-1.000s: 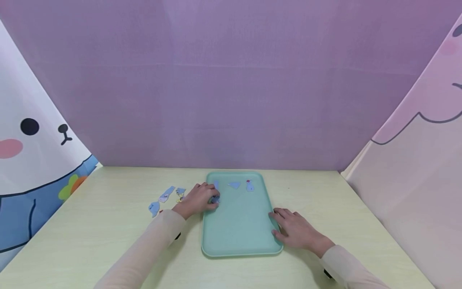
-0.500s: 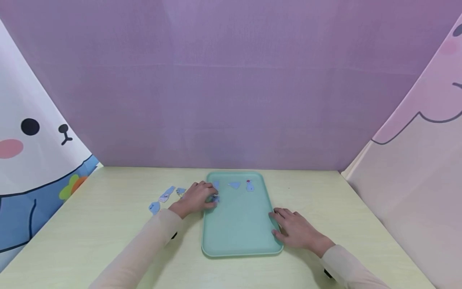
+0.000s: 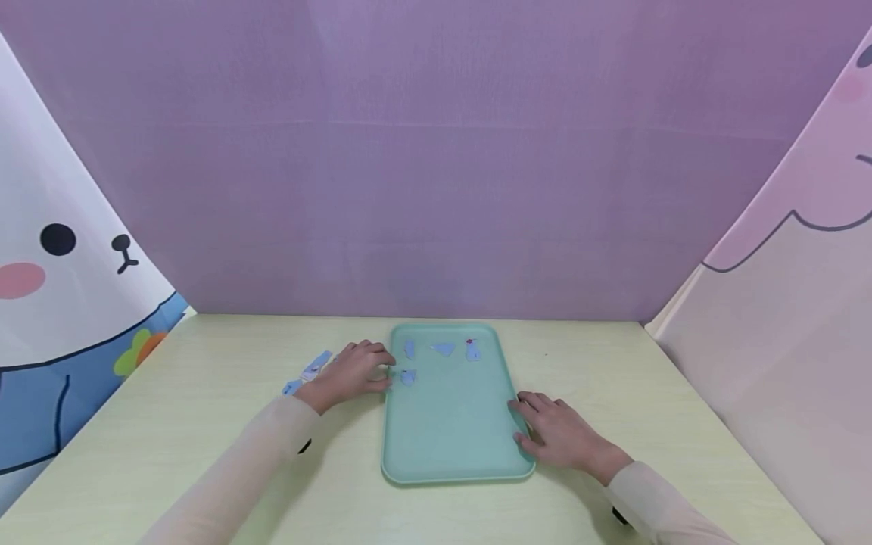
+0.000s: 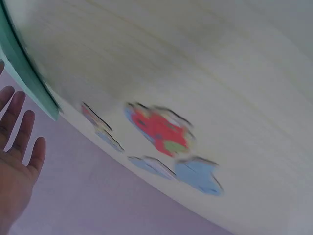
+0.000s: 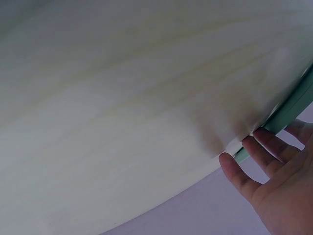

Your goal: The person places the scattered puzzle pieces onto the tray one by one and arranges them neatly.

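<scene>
A pale green tray (image 3: 453, 431) lies on the table with several small, mostly blue puzzle pieces on it. Three sit along its far end, among them a triangular piece (image 3: 443, 349) and one with a red spot (image 3: 473, 350). Nearer its left rim is another blue piece (image 3: 408, 376). My left hand (image 3: 350, 372) hovers at that left rim, fingers loosely extended and holding nothing. On the opposite side my right hand (image 3: 562, 433) rests against the rim with relaxed fingers. Left of the tray lie more pieces, including a red one (image 4: 159, 129) and a light blue one (image 4: 199, 175).
A pale wooden table (image 3: 225, 409) carries everything. Behind it stands a purple cloth wall (image 3: 436, 166). Printed cartoon panels close in the left and right sides.
My left hand has drawn back leftward from the tray, leaving the blue piece lying near the left rim. It now covers some of the loose pieces. My right hand has stayed put.
</scene>
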Tool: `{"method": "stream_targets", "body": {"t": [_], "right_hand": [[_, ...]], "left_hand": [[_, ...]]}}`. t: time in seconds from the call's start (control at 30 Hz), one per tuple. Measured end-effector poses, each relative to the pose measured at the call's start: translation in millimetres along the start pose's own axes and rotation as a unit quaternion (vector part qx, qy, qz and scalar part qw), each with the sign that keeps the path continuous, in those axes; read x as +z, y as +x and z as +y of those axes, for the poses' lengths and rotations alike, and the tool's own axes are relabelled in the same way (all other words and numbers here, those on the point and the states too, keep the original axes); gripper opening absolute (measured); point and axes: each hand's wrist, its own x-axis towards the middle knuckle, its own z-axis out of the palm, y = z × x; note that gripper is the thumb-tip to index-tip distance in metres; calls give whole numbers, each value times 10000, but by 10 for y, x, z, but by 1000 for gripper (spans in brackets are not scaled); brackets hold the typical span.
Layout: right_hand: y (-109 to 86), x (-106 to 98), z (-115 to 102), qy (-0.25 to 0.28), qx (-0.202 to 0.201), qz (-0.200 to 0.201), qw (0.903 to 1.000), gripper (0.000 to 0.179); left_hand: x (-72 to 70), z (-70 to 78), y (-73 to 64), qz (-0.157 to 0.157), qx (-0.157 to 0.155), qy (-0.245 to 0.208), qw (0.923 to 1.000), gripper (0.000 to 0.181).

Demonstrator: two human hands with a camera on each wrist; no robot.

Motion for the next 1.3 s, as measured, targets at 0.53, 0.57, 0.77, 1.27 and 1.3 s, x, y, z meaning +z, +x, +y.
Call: {"method": "stream_targets", "body": {"t": [0.53, 0.57, 0.77, 1.27, 1.3], "right_hand": [[4, 4, -3, 22, 17, -12, 10000, 50], [5, 4, -3, 27, 20, -12, 10000, 50], [11, 5, -5, 32, 39, -56, 10000, 50], [9, -11, -15, 58, 63, -104, 9999, 50], [8, -11, -15, 53, 60, -104, 9999, 50]], "left_hand": [[-115, -308, -304, 105, -429, 262, 9987, 28], [-120, -326, -317, 76, -488, 282, 9984, 28], [-142, -422, -379, 41, -811, 291, 9963, 29], [-122, -569, -433, -31, -1059, 328, 9938, 44], [-121, -569, -434, -45, -1080, 340, 9936, 44]]}}
